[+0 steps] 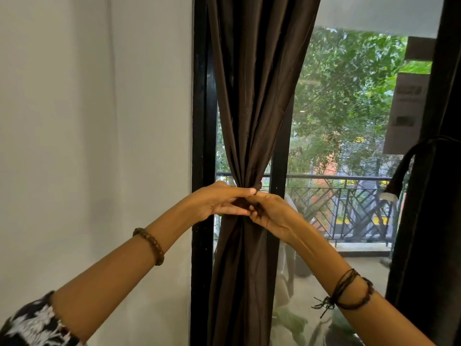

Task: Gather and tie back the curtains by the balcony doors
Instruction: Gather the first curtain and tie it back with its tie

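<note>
Curtain (pixel 252 101) fabric, dark brown with a faint sheen, falls in long soft folds beside the black door frame (pixel 199 121) and narrows sharply to a tight waist where both hands meet in front of it. At that waist the left hand (pixel 219 203) comes in from the wall side, its fingers (pixel 239 193) curled over the bunched cloth, while the right hand (pixel 272 213) meets it from the glass side, its fingers (pixel 257 208) pinching a thin dark tie (pixel 258 187) that wraps the gathered folds; the knot itself is hidden between the hands. Below the grip the cloth flares out again into looser pleats. A string of round brown beads (pixel 149 245) circles the left wrist, and twisted dark cords (pixel 349 293) with frayed ends wrap the right. A smooth pale wall (pixel 87 121) fills the left side. At the right edge hangs a second curtain (pixel 429 221), nearly black, with a band looped round it. Through the glass stand a metal balcony railing (pixel 349 208) with slanted bars and leafy green trees (pixel 349 96).
</note>
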